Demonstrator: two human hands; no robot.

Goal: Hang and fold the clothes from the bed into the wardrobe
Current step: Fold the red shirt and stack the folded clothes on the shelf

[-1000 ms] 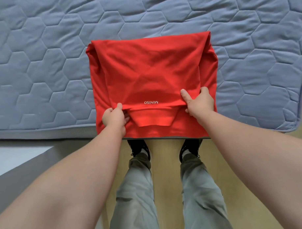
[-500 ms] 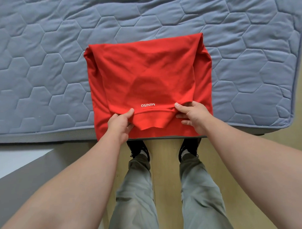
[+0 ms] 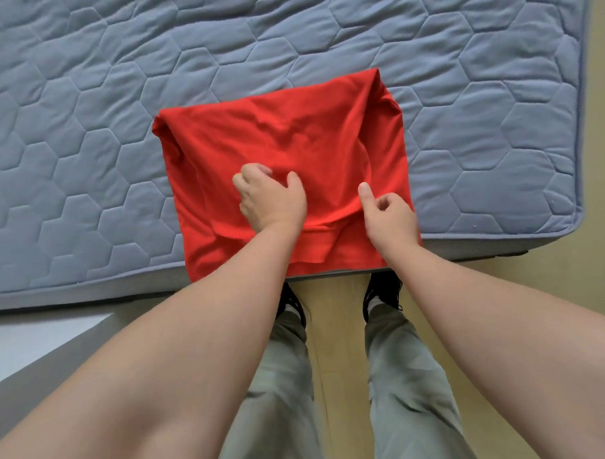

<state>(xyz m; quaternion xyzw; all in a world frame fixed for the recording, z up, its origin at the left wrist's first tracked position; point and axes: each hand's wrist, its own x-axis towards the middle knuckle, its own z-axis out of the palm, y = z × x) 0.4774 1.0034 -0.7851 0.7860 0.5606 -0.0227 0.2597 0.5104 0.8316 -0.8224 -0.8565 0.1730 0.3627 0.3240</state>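
Head view: your left hand [image 3: 272, 200] rests knuckles-up on the folded red shirt [image 3: 291, 133], curled fingers [image 3: 254, 171] bunching cloth against the thumb. Your right hand [image 3: 390, 216] pinches the shirt's near fold, thumb extended. The shirt lies at the near edge of the bed [image 3: 118, 98].

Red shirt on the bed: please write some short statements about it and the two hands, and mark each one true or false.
1. The red shirt lies on the grey quilted mattress. True.
2. The left hand rests on the mattress, beside the shirt. False: it rests on the shirt, near its middle.
3. The right hand touches the shirt near its right edge. True.
4. The shirt is on a hanger. False: no hanger is visible, and the shirt lies folded on the mattress.
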